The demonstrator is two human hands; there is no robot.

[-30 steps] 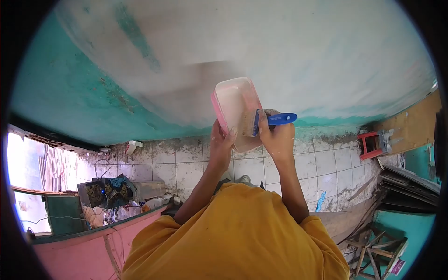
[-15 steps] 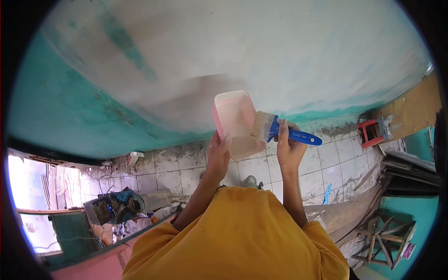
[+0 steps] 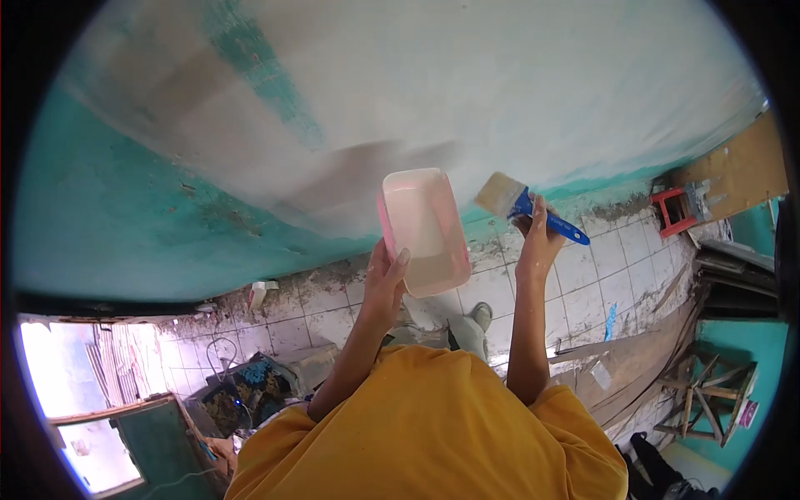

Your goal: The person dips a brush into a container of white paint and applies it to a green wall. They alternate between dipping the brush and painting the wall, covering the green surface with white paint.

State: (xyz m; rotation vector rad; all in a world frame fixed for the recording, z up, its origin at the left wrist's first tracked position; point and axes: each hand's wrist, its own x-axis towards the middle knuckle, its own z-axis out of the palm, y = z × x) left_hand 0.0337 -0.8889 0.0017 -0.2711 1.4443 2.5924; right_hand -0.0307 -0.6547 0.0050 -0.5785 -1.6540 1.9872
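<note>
My left hand (image 3: 385,279) grips the near edge of a pink plastic container (image 3: 423,229) with pale liquid in its bottom, held up in front of the wall. My right hand (image 3: 536,240) holds a paintbrush with a blue handle (image 3: 523,207), its pale bristles pointing up and left, lifted clear of the container to its right. Behind both stands a wall (image 3: 433,92) coated whitish, with teal paint showing along its lower band and left side.
White floor tiles (image 3: 575,267) run below the wall, dirty near the base. A red stool (image 3: 677,212) stands at the right by a brown board. Wooden planks and a wooden stand (image 3: 704,408) lie at lower right. A patterned bag (image 3: 242,396) sits at lower left.
The brush has come out of the container and moved up and to the right. The container stays in my left hand, shifted slightly lower.
</note>
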